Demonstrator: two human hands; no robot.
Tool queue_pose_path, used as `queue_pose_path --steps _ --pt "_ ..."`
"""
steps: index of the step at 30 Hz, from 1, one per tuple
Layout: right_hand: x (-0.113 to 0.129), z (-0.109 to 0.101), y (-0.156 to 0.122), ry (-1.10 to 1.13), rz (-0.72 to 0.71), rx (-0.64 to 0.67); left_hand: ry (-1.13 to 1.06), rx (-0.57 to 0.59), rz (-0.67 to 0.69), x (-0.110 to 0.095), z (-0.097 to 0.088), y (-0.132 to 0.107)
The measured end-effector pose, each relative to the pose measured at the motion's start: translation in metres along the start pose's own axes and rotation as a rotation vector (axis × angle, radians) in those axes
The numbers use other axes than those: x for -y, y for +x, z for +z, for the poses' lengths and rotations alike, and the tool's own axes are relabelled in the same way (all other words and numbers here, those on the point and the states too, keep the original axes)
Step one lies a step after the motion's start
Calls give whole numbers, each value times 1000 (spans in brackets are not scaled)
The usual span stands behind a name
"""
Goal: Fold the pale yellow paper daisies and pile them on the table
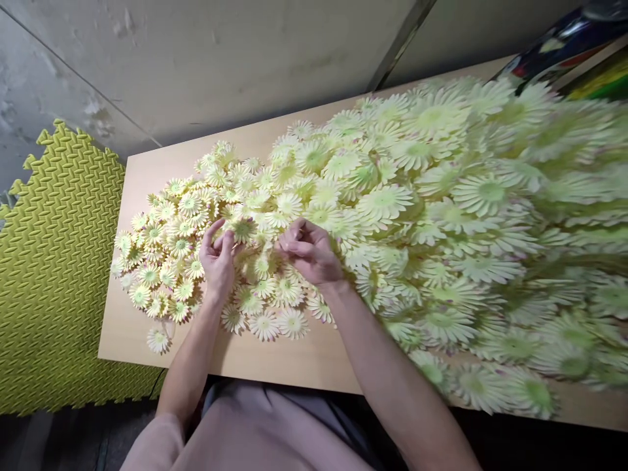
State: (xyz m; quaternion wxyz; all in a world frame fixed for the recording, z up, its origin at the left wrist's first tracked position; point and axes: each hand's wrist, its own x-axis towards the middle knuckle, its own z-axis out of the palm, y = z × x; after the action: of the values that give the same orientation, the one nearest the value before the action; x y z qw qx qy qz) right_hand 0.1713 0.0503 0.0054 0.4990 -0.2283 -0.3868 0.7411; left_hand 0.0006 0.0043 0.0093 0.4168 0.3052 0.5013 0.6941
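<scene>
A big heap of pale yellow artificial daisy flowers (pixel 402 196) covers most of a light wooden table (pixel 275 360). My left hand (pixel 217 256) hovers over the heap's left part, fingers curled and pinched on one flower (pixel 242 229). My right hand (pixel 310 252) is close beside it, fingers bent together on the flowers below; what it grips is too small to make out. Both forearms reach in from the table's near edge.
A yellow-green foam floor mat (pixel 53 275) lies left of the table. A grey concrete wall (pixel 196 59) runs behind it. Colourful packaging (pixel 564 46) sits at the far right corner. A single flower (pixel 157 339) lies apart near the table's front left corner.
</scene>
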Motion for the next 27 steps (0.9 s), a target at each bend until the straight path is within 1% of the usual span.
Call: queue_pose_path --steps 2,4,8,10,14,18,23,27 --pt "-7 3 1 -153 -1 26 115 40 44 0 3 -5" --pt "-13 4 2 -238 -2 34 166 79 74 1 4 -8" --pt "-21 2 3 -211 -16 13 77 262 84 2 6 -11" --pt "-22 -1 3 -207 -18 12 91 300 94 1 6 -11" --pt "-24 -4 2 -220 -8 52 167 282 72 -2 6 -9" --pt "-24 -1 1 -223 26 31 226 298 28 -2 5 -9" --pt "-22 1 1 -195 16 60 236 214 17 -1 6 -10" --pt "-23 -1 3 -203 -17 2 238 162 13 -1 6 -10"
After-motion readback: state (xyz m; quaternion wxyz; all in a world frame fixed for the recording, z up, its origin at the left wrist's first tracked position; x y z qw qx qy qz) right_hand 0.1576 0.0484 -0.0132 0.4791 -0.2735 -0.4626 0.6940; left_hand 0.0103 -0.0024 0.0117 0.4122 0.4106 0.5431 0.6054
